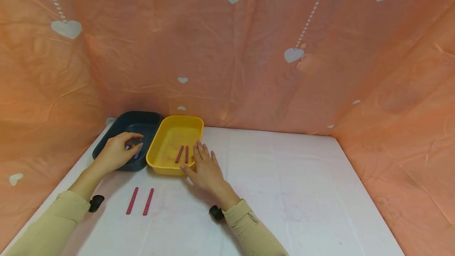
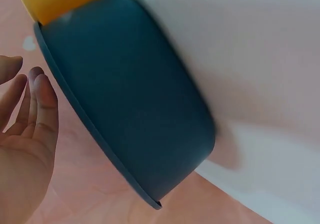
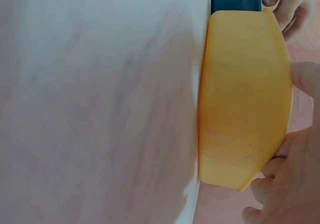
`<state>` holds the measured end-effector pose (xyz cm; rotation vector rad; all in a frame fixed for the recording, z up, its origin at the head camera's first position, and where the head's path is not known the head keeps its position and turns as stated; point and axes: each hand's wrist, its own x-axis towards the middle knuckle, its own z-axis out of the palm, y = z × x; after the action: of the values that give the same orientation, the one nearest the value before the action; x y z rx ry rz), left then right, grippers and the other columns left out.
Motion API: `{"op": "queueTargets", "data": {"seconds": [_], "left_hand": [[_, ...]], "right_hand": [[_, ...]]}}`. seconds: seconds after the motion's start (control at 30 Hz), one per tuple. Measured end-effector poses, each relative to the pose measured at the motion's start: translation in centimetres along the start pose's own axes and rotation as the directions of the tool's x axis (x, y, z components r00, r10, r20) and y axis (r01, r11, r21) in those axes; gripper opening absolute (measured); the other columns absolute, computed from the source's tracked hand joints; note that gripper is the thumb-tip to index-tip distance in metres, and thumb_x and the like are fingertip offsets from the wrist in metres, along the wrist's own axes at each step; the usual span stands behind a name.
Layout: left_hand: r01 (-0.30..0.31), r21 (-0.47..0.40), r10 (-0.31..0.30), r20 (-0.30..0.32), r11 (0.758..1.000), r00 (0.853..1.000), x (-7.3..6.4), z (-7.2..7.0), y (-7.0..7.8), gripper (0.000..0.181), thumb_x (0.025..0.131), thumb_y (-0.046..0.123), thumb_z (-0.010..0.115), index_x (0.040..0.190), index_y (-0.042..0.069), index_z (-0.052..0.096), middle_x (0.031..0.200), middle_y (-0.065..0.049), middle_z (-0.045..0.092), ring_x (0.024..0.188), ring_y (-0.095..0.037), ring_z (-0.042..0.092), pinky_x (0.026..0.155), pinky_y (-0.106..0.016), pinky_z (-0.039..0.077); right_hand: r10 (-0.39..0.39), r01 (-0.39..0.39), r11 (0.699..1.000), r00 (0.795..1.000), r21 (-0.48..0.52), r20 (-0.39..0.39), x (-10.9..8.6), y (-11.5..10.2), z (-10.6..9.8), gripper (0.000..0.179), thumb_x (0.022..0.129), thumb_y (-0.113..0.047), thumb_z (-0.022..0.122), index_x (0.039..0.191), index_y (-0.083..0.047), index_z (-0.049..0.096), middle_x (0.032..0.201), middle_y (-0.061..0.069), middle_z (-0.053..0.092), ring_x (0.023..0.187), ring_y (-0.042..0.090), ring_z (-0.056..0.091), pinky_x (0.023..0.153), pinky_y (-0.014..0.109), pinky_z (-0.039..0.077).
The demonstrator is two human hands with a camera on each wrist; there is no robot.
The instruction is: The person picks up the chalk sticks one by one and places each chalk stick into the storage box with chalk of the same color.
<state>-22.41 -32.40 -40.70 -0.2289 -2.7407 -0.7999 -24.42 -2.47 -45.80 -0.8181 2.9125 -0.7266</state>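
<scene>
My left hand [image 1: 119, 151] hovers over the dark blue tray [image 1: 129, 115], fingers loosely bent and thumb apart from them; the left wrist view shows nothing between them. Below it in the tray lie purple sticks [image 1: 138, 151], partly hidden by the hand. My right hand [image 1: 207, 171] rests on the near right corner of the yellow tray [image 1: 170, 129], thumb on the front rim and fingers extended along the right side. Inside the yellow tray, two red sticks [image 1: 186, 154] lie next to each other. Two more red sticks [image 1: 132, 200] lie on the table in front of the trays.
Both trays stand side by side at the back left of the white table [image 1: 284, 185]. An orange cloth [image 1: 199, 50] with white hearts hangs behind and along both sides. A dark band [image 1: 96, 203] is on each wrist.
</scene>
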Motion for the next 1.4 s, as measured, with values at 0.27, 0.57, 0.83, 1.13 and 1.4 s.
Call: {"op": "queueTargets", "data": {"seconds": [0.27, 0.57, 0.83, 1.13, 1.4], "left_hand": [[-0.045, 0.002, 0.045, -0.068, 0.999, 0.997, -2.5, 0.4, 0.9, 0.031, 0.090, 0.008, 0.080, 0.119, 0.000, 0.071, 0.110, -0.018, 0.071, 0.085, -0.026, 0.067, 0.069, -0.022, 0.053], [-0.058, 0.008, 0.058, -0.062, 0.998, 0.996, -5.2, 1.1, 1.3, 0.031, 0.087, 0.005, 0.082, 0.117, 0.003, 0.073, 0.099, -0.007, 0.070, 0.077, -0.009, 0.061, 0.070, -0.017, 0.052], [-0.064, 0.021, 0.064, 0.013, 0.998, 0.998, -7.0, 1.9, 1.4, 0.031, 0.085, 0.003, 0.082, 0.114, 0.003, 0.073, 0.096, -0.001, 0.068, 0.078, -0.008, 0.057, 0.068, -0.023, 0.053], [-0.011, 0.054, -0.001, 0.215, 0.998, 0.977, -8.2, 2.3, 0.9, 0.031, 0.085, 0.009, 0.084, 0.114, 0.003, 0.073, 0.098, 0.000, 0.061, 0.079, -0.012, 0.054, 0.066, -0.023, 0.052], [0.013, 0.036, -0.023, 0.287, 0.999, 0.958, -8.8, 2.3, 0.4, 0.033, 0.085, 0.014, 0.084, 0.113, 0.001, 0.071, 0.099, -0.002, 0.058, 0.080, -0.012, 0.053, 0.068, -0.024, 0.051]], "right_hand": [[0.000, 0.000, 1.000, 1.000, -0.009, 0.002, -0.1, -0.2, 0.0, 0.080, 0.106, -0.056, 0.046, 0.165, -0.007, 0.022, 0.174, 0.007, 0.011, 0.160, 0.025, 0.012, 0.128, 0.048, 0.010], [-0.006, 0.006, 1.000, 1.000, 0.007, -0.007, -0.1, -0.1, -0.1, 0.081, 0.106, -0.056, 0.047, 0.165, -0.006, 0.024, 0.174, 0.008, 0.012, 0.160, 0.026, 0.012, 0.128, 0.049, 0.010], [-0.009, 0.009, 1.000, 1.000, 0.019, -0.009, 0.0, 0.1, 0.1, 0.082, 0.105, -0.057, 0.047, 0.165, -0.007, 0.023, 0.174, 0.008, 0.012, 0.160, 0.025, 0.011, 0.128, 0.048, 0.009], [-0.011, 0.011, 1.000, 1.000, 0.017, -0.005, -0.1, -0.1, -0.2, 0.082, 0.106, -0.057, 0.047, 0.165, -0.006, 0.023, 0.174, 0.009, 0.012, 0.160, 0.026, 0.011, 0.128, 0.049, 0.009], [-0.008, 0.008, 1.000, 1.000, 0.013, -0.004, -0.1, 0.0, -0.1, 0.082, 0.106, -0.057, 0.046, 0.165, -0.006, 0.023, 0.174, 0.008, 0.012, 0.160, 0.026, 0.011, 0.128, 0.048, 0.009]]}}
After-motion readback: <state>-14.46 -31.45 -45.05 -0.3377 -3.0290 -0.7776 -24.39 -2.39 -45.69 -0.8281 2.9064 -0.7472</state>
